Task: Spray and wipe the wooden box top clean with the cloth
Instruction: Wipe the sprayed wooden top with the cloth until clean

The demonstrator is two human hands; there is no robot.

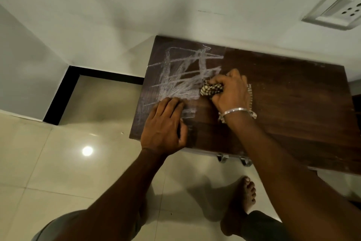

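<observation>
The dark wooden box top (289, 104) fills the right half of the view, against a white wall. White chalk scribbles (185, 72) cover its left part; the right part is bare wood. My right hand (230, 92) is closed on a bunched checked cloth (212, 89) and presses it on the wood at the right edge of the scribbles. My left hand (165, 125) lies flat on the box's front left corner, fingers spread, holding nothing. No spray bottle is in view.
A white wall socket (340, 10) sits on the wall above the box at the right. A metal handle (232, 158) sticks out under the box's front edge. My bare foot (242, 201) stands on the glossy beige tiled floor (58, 162). A black skirting (62, 94) edges a recess at left.
</observation>
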